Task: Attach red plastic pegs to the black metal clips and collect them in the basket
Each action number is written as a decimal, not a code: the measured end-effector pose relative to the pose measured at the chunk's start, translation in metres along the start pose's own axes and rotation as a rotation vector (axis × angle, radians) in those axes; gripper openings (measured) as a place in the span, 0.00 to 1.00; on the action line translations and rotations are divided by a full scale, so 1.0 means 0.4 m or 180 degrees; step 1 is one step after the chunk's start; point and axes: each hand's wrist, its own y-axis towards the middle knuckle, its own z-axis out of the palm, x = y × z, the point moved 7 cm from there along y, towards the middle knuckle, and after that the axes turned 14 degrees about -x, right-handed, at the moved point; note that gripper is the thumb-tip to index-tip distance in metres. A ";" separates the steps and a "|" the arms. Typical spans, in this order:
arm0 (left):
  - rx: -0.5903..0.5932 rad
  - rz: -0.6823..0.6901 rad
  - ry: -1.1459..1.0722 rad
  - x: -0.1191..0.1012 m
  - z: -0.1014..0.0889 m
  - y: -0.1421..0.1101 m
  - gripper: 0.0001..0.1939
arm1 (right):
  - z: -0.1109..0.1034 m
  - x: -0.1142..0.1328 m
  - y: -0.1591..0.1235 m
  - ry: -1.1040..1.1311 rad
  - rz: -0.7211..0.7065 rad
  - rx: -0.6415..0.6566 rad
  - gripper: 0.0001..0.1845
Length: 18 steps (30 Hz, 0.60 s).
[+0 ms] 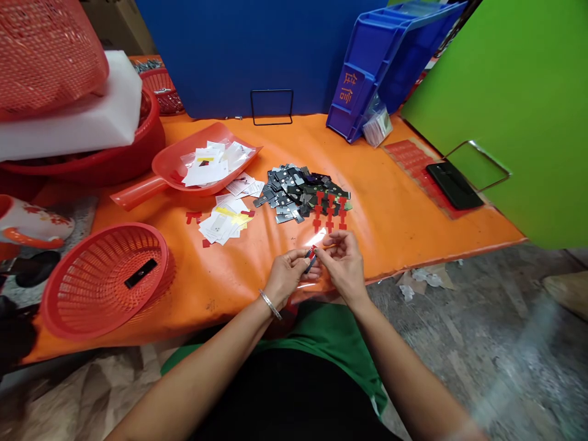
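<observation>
My left hand (288, 274) pinches a small dark flat plate (311, 263) just over the front edge of the table. A red piece (313, 250) with white marks lies against the plate's upper end. My right hand (343, 264) has its thumb and finger closed at that same end, on the red piece as far as I can see; the fingertips partly hide it. Beyond the hands lies a heap of similar dark plates (294, 190). Several notched red strips (330, 211) lie at the heap's near right side.
A red basket (64, 306) at left holds one dark plate (140, 274). Behind it, a red scoop (158, 162) carries paper slips (206, 165). More slips (223, 223) lie nearby. A blue bin (351, 92) and phone (454, 185) stand right; a mug (37, 217) is far left.
</observation>
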 end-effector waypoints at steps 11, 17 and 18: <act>0.0018 -0.0031 0.0076 0.003 -0.002 0.003 0.04 | 0.013 -0.052 0.018 -0.0048 0.0609 0.0641 0.22; 0.0105 0.0099 0.0017 0.005 -0.002 0.001 0.13 | 0.034 -0.028 -0.001 -0.0116 0.0529 0.1005 0.15; 0.0100 0.0112 0.0019 0.008 -0.002 0.003 0.14 | 0.032 -0.030 -0.003 -0.0128 0.0552 0.1035 0.16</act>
